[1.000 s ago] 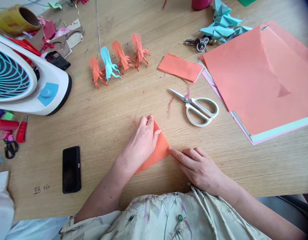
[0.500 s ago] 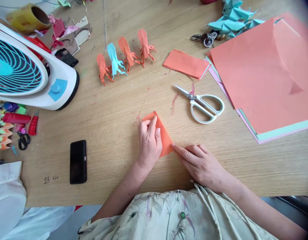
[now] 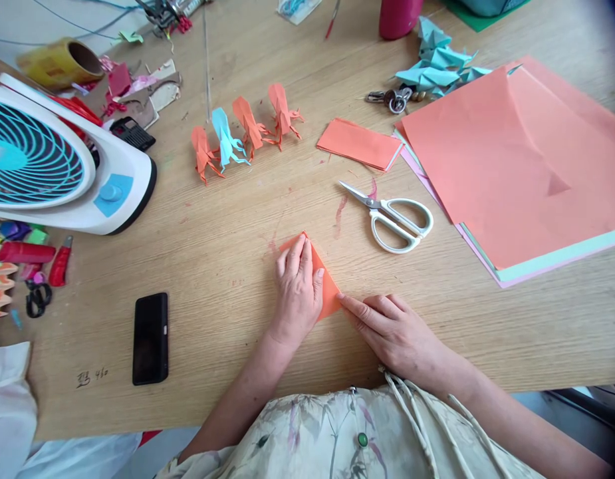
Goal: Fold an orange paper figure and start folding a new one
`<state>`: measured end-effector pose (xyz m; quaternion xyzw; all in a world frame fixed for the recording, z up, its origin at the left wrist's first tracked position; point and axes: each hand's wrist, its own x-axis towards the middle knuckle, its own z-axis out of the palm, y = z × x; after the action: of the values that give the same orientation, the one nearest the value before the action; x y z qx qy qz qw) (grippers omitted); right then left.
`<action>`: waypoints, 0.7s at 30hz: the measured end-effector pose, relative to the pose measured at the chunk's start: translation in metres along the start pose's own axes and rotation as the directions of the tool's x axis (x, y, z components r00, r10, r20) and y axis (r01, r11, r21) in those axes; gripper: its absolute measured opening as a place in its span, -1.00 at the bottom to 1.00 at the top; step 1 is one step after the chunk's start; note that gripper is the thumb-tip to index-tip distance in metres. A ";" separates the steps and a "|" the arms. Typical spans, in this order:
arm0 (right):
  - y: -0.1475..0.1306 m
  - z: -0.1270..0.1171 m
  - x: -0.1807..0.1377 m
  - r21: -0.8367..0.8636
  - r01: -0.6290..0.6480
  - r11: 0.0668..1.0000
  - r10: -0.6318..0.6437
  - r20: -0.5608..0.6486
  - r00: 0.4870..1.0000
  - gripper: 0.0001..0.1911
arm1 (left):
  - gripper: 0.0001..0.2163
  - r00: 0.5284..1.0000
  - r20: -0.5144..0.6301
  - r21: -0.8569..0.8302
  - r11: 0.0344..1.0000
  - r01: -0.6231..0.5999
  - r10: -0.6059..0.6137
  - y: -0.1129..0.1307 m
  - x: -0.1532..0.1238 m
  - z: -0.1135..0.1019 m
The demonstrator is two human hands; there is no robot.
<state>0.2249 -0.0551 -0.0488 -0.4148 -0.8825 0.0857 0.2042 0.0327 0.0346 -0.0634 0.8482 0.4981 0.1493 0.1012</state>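
A folded piece of orange paper (image 3: 328, 293) lies on the wooden table in front of me, a corner pointing away. My left hand (image 3: 298, 286) rests over much of it, fingers stretched toward the far corner and thumb along its right part. From the right, my right hand (image 3: 394, 332) touches the paper's right corner with its extended index fingertip. Its other fingers are partly curled and its thumb is hidden. White-handled scissors (image 3: 399, 223) lie beyond the right hand, blades partly spread. A thin stack of orange paper rectangles (image 3: 360, 143) sits past them.
Folded paper figures (image 3: 247, 123), orange and blue, stand at the back. Large coloured sheets (image 3: 516, 173) lie at right, near keys (image 3: 397, 100) and blue folded paper (image 3: 437, 66). A phone (image 3: 150, 338) and a fan (image 3: 112, 193) are on the left; white cloth (image 3: 10, 392) shows beside me.
My left fingers have straightened and flattened over the paper's far part. The right index finger stays at the corner. The view has shifted, showing more of the table's far side.
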 end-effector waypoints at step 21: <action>0.001 0.006 -0.001 0.028 -0.001 1.000 0.002 -0.028 1.000 -0.62 | -0.29 0.994 0.111 0.236 0.972 -0.004 -0.023 0.006 -0.001 0.004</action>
<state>0.2237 -0.0555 -0.0549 -0.4137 -0.8780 0.0926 0.2222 0.0387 0.0306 -0.0647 0.8589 0.5098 0.0404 0.0285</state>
